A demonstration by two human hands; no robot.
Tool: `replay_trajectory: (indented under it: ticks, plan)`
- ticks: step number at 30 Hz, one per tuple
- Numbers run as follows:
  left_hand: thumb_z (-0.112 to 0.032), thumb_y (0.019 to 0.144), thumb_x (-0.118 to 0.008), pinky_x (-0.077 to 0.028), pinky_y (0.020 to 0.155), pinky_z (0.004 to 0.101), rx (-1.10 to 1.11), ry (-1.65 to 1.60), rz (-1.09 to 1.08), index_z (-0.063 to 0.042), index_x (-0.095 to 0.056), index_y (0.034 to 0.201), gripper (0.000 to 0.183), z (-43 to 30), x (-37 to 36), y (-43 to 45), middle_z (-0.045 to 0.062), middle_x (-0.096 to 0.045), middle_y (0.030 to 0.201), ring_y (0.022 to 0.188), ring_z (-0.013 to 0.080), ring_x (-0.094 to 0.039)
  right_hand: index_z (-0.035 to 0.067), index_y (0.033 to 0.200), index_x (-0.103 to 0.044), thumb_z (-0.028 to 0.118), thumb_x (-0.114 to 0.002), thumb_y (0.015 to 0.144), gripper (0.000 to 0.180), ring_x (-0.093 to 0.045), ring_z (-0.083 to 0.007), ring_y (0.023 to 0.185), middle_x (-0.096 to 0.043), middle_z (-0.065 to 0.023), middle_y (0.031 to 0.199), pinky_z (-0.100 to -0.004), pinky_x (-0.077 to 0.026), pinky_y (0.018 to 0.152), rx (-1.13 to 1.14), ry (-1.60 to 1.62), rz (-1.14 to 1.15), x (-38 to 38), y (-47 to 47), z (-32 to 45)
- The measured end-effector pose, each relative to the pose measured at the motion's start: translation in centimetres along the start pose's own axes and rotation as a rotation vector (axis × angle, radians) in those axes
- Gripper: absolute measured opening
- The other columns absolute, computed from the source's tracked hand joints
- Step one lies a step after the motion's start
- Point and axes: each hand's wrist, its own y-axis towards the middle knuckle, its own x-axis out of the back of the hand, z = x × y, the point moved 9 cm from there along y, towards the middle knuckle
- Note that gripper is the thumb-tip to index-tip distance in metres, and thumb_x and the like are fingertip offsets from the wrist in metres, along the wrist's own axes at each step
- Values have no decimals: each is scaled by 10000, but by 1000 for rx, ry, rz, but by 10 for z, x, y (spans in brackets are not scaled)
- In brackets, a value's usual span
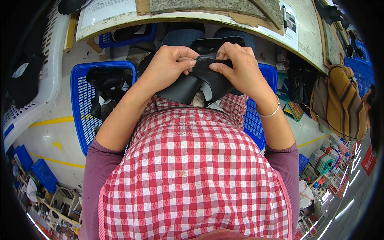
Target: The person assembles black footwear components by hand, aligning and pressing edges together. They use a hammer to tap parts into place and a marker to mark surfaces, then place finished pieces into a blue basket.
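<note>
Over my lap, above the checked apron, both hands hold a black leather shoe upper. My left hand pinches its upper edge between thumb and fingers. My right hand grips the same edge a little to the right, its thumb lying on the black surface and its fingers behind. The piece's flaps hang below the hands, and a pale lining shows between them. Another black curved piece lies just beyond the hands, partly covered by them.
A worktable with a stone slab stands in front. Blue baskets flank my lap; the left one holds black pieces. A white perforated crate is at far left. Bags hang right, beside a striped cloth.
</note>
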Motion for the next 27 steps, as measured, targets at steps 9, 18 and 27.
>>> replay_trajectory:
  ticks: [9, 18, 27]
  plan:
    - [-69, 972, -697, -531, 710, 233, -25, 61, -17, 16, -749, 1118, 177, -7, 0, -8, 18, -725, 870, 759, 72, -636, 101, 976, -648, 253, -844, 821, 293, -638, -250, 882, -699, -23, 885, -379, -425, 880, -12, -34, 13, -3, -3, 5]
    - [-48, 875, -778, -488, 646, 209, 32, -62, -8, 7, -761, 1030, 165, -2, -3, -17, -6, -710, 818, 718, 37, -616, 24, 1092, -659, 203, -894, 804, 413, -707, -155, 854, -742, -75, 947, -286, -571, 775, -428, 381, -4, 16, -21, -38]
    - [-52, 836, -788, -554, 763, 273, 110, -22, 313, 42, -759, 1092, 274, -16, -32, 4, 64, -756, 911, 802, 106, -676, 28, 1065, -676, 159, -830, 867, 283, -711, -212, 779, -734, -121, 885, -326, -565, 696, -277, 504, 31, 5, -32, -23]
